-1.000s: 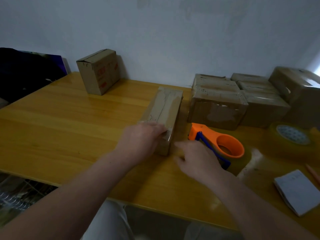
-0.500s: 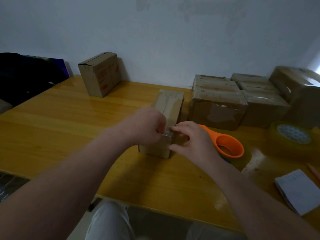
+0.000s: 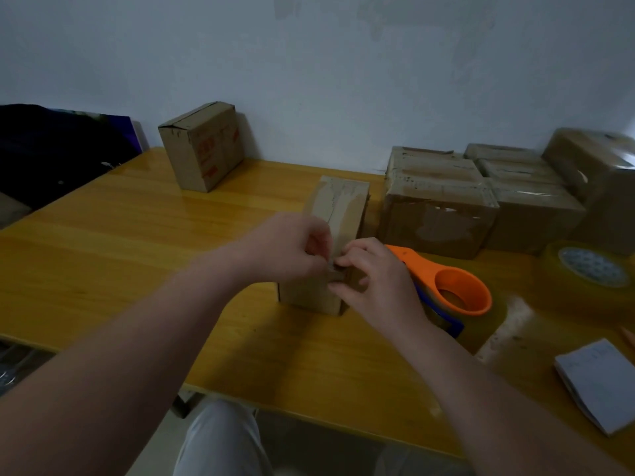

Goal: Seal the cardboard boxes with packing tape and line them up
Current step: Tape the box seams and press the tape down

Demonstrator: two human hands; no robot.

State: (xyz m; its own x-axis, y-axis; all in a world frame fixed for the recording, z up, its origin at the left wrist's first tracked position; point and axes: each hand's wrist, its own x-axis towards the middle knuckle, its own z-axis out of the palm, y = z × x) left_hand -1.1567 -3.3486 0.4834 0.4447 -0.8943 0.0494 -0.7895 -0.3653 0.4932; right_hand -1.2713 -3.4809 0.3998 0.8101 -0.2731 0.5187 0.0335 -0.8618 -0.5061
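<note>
Box (image 3: 338, 214) stands mid table (image 3: 120, 242), long way pointing to wall. Left hand (image 3: 292, 249) and right hand (image 3: 374, 280) meet at box's near top edge, fingers curled, both pinching small tape bit (image 3: 334, 269); bit blurry. Orange tape gun (image 3: 457, 293) lies just right of right hand. Taped boxes (image 3: 436, 201) bunched at right, by wall. Tape roll (image 3: 591, 273) far right. One more box (image 3: 202, 146) back left, well apart.

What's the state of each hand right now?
Left hand: closed, fingers pinching the tape end at the near top edge of the narrow cardboard box.
Right hand: closed, fingers curled round that box's near end.
</note>
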